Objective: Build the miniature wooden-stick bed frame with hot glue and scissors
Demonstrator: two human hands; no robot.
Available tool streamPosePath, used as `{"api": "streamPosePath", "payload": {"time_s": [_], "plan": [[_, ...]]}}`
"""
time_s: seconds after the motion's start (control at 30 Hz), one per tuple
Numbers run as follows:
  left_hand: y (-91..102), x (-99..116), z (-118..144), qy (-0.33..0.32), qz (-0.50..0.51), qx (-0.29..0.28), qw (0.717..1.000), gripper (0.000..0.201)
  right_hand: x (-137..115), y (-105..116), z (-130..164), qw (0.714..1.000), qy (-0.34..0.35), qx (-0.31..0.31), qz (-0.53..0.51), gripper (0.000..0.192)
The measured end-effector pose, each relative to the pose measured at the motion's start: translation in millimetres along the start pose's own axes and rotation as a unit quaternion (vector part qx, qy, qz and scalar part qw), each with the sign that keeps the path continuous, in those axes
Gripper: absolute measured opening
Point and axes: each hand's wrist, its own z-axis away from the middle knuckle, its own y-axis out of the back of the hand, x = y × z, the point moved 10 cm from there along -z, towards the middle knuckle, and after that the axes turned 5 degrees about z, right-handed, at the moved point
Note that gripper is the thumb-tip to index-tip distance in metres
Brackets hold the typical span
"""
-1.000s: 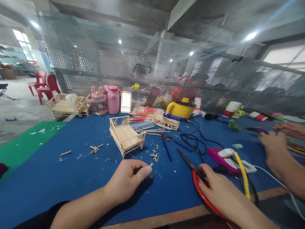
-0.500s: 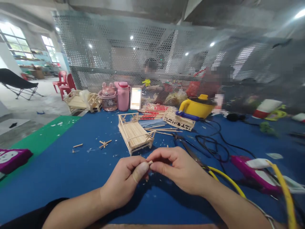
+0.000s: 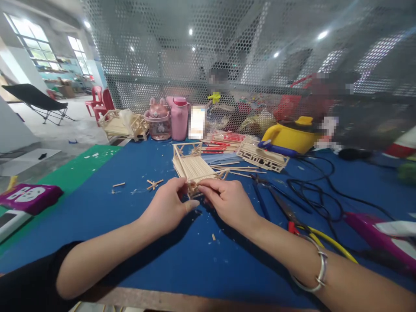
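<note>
A miniature bed (image 3: 195,167) built of thin wooden sticks stands before me, its near end between my hands. My left hand (image 3: 167,203) grips its near left corner, the thumb stretched along the front and some fingers hidden behind the sticks. With thumb and forefinger pinched, my right hand (image 3: 224,201) holds a short wooden stick piece against the near end rail; the fingertips cover most of it. On the mat close below lies a small wood chip (image 3: 213,237). Left of the bed are a crossed stick piece (image 3: 154,185) and a loose short stick (image 3: 118,185).
Pliers (image 3: 260,195) and red-handled scissors (image 3: 286,210) lie right of my right hand, near black cables (image 3: 312,190). Behind stand a pink bottle (image 3: 179,119), a yellow pot (image 3: 292,136) and another stick model (image 3: 261,155). A perforated metal screen (image 3: 156,56) rises at the back; people sit beyond it.
Both hands have moved forward from the space before the bed to its near end, bringing the short stick piece there. The view has tipped down and turned slightly left.
</note>
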Motion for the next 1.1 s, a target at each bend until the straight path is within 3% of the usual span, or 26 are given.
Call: {"api": "streamPosePath", "payload": {"time_s": [0.1,0.23,0.47,0.7,0.83,0.93,1.0,1.1], "plan": [[-3.9,-3,-6,0.014,0.026,-0.01,1.0,0.014,4,-4,0,1.0,-0.017,-0.005,-0.024,0.024],[-2.4,-7,-4,-0.013,0.062,0.005,0.998,0.015,6,-6,-1,0.999,-0.023,-0.009,-0.028,0.024],[2.2,5,1,-0.082,0.032,0.021,0.996,0.021,-8,-2,-1,0.997,0.04,0.013,0.066,0.023],[8.3,2,-22,-0.117,-0.01,-0.058,0.991,0.022,-11,4,19,0.985,0.019,-0.022,0.171,0.04],[11.4,-7,-34,-0.113,0.014,-0.111,0.987,0.022,-13,25,60,0.977,0.062,-0.052,0.195,0.025],[12.8,-11,-35,-0.101,0.027,-0.106,0.989,0.021,14,67,94,0.965,0.019,0.013,0.26,0.025],[12.2,-10,-32,-0.097,0.028,-0.1,0.99,0.021,40,93,116,0.941,-0.023,0.067,0.331,0.031],[11.0,-8,-25,-0.094,0.017,-0.094,0.991,0.02,77,101,139,0.918,-0.064,0.053,0.388,0.046]]}}
